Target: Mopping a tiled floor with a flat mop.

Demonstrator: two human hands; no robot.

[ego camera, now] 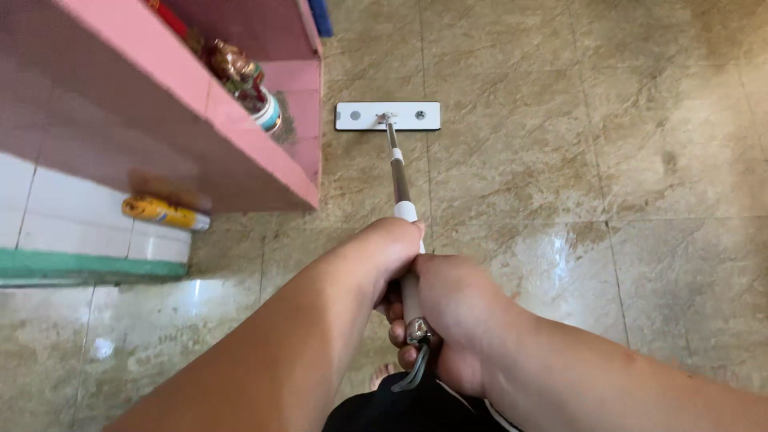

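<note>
We find our left hand (392, 256) and right hand (452, 316) both closed tight around the mop handle (398, 180), left ahead of right. The flat white mop head (388, 116) rests on the tiled floor (600, 160), just beside the pink shelf (264, 148).

A flat mop (398, 192) with white rectangular head and metal handle lies head-down on the wet tiles.
</note>
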